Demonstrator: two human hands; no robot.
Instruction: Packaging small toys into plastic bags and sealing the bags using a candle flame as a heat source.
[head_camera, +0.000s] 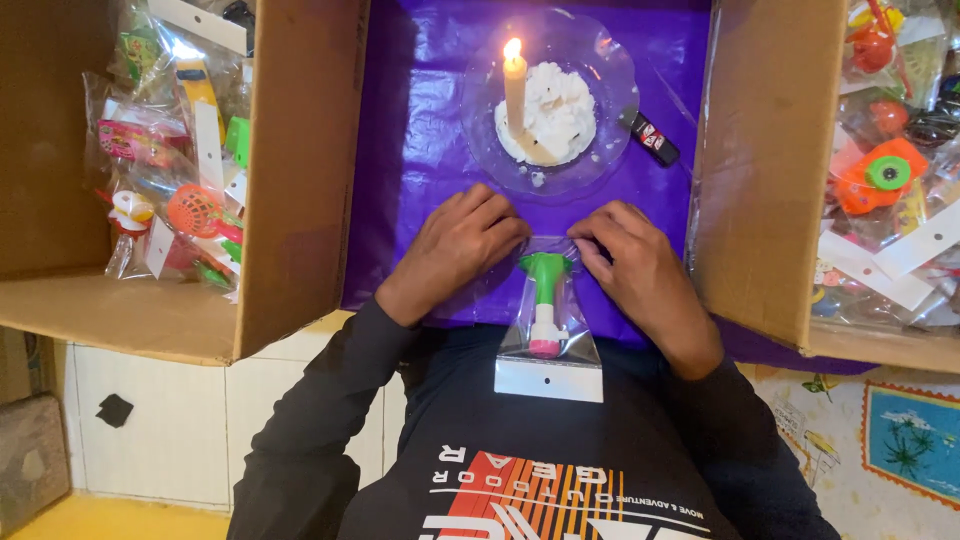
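My left hand (462, 245) and my right hand (634, 262) pinch the far edge of a clear plastic bag (548, 330) that lies on the purple sheet (420, 130). Inside the bag is a small toy with a green top, a white stem and a pink base (545, 300). A white card header (549, 380) closes the bag's near end, over my dark shirt. Just beyond my hands a lit candle (515, 85) stands in white wax on a clear glass plate (600, 60).
A black lighter (650, 137) lies right of the plate. An open cardboard box (300, 170) at left holds several bagged colourful toys (180, 180). Another cardboard box (760, 170) at right holds more bagged toys (885, 175). White tiled floor shows below left.
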